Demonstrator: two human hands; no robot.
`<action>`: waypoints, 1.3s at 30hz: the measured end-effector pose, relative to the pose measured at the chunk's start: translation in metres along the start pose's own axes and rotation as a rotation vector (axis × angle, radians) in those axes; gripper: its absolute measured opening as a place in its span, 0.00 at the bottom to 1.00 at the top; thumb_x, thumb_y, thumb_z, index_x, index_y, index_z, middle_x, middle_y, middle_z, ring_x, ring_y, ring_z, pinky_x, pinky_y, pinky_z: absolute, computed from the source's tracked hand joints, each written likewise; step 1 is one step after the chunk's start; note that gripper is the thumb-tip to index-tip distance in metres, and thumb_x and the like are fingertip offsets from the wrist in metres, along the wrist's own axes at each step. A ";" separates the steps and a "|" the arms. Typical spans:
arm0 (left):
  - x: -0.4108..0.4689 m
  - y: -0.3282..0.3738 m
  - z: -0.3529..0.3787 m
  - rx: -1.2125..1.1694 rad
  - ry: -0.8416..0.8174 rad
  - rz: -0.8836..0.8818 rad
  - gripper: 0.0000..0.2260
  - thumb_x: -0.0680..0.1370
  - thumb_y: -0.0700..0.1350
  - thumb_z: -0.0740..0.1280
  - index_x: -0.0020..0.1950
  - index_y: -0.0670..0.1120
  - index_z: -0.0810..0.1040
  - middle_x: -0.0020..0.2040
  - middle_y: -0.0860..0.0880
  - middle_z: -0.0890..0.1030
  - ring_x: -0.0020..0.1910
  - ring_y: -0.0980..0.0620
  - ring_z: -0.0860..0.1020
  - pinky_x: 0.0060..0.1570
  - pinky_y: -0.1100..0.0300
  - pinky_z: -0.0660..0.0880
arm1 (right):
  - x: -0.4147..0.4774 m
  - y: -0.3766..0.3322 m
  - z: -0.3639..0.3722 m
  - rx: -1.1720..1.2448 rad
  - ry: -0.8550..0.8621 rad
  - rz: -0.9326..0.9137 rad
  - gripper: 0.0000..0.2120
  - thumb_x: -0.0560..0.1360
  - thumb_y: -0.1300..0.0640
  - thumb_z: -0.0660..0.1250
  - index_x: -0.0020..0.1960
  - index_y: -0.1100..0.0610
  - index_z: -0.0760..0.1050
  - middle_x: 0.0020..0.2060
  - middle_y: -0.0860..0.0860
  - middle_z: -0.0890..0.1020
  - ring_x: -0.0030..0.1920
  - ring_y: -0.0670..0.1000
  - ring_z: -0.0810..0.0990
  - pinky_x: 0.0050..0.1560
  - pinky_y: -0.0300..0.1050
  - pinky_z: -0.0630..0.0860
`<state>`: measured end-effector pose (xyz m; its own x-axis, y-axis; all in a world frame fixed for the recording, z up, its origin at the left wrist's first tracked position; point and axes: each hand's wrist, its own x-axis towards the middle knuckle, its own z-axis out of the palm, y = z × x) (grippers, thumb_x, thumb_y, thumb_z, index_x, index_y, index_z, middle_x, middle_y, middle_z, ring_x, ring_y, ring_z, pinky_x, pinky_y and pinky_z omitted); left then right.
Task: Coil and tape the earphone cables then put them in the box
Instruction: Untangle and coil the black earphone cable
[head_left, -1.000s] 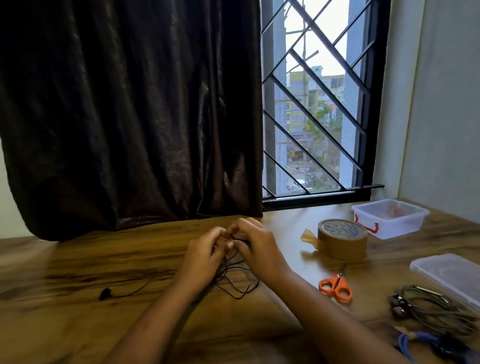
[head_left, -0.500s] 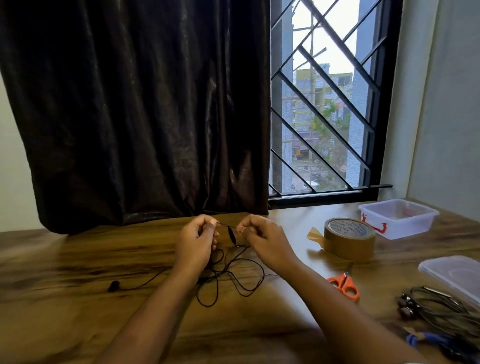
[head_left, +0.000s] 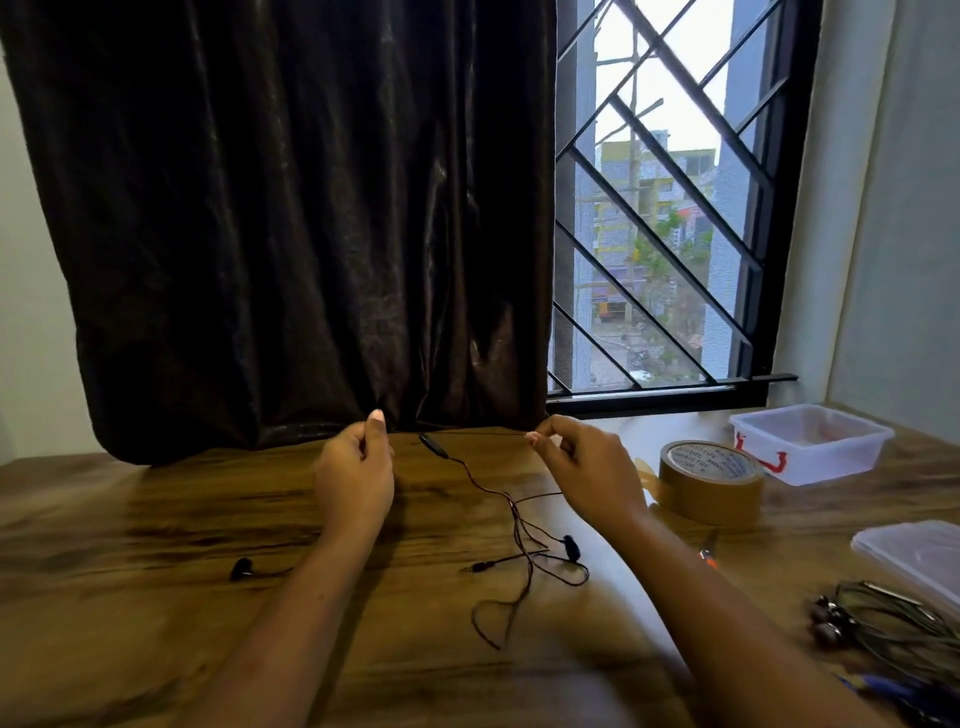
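A thin black earphone cable (head_left: 511, 512) is stretched taut between my left hand (head_left: 356, 475) and my right hand (head_left: 584, 470), both raised above the wooden table (head_left: 156, 525). Each hand pinches the cable between thumb and fingers. An inline remote hangs just right of my left hand. The slack drops to the table in loose loops, with one earbud (head_left: 571, 546) and the jack plug (head_left: 470, 568) lying there. The other earbud (head_left: 240, 568) lies to the left of my left forearm. A clear plastic box (head_left: 810, 441) with a red clip stands at the back right.
A roll of brown tape (head_left: 709, 480) sits right of my right hand. Orange scissors (head_left: 707, 555) peek out behind my right forearm. A clear lid (head_left: 914, 553), a grey earphone bundle (head_left: 883, 626) and a blue cable (head_left: 883, 688) lie at the right edge. A dark curtain hangs behind.
My hands have moved apart and upward, pulling the cable straight between them. The tangled slack has spread out on the table, and the earbud and plug now show.
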<state>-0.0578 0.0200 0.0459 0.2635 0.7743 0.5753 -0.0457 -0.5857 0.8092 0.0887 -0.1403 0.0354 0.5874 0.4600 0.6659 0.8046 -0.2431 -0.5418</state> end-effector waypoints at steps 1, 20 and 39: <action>0.000 0.000 0.000 0.008 0.003 0.005 0.20 0.81 0.52 0.57 0.32 0.44 0.70 0.26 0.48 0.70 0.26 0.50 0.68 0.27 0.59 0.63 | 0.000 0.000 -0.001 -0.009 0.023 0.002 0.07 0.77 0.46 0.64 0.45 0.47 0.79 0.24 0.42 0.70 0.27 0.40 0.70 0.29 0.35 0.61; 0.011 0.017 -0.003 -0.742 0.099 -0.423 0.19 0.80 0.54 0.58 0.33 0.44 0.68 0.29 0.48 0.72 0.43 0.50 0.81 0.48 0.54 0.77 | 0.002 -0.010 -0.010 -0.148 -0.066 0.254 0.24 0.80 0.40 0.49 0.45 0.53 0.77 0.38 0.51 0.82 0.42 0.53 0.80 0.40 0.46 0.73; -0.005 0.008 -0.001 0.471 -0.500 0.387 0.20 0.72 0.65 0.59 0.37 0.49 0.72 0.30 0.53 0.73 0.28 0.58 0.71 0.28 0.62 0.66 | 0.003 -0.029 -0.011 1.395 0.159 0.515 0.20 0.80 0.46 0.54 0.53 0.61 0.76 0.59 0.60 0.77 0.55 0.58 0.81 0.44 0.43 0.82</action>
<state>-0.0605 0.0122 0.0497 0.7191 0.3607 0.5940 0.1611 -0.9180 0.3624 0.0683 -0.1408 0.0588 0.8500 0.4624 0.2525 -0.1633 0.6869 -0.7082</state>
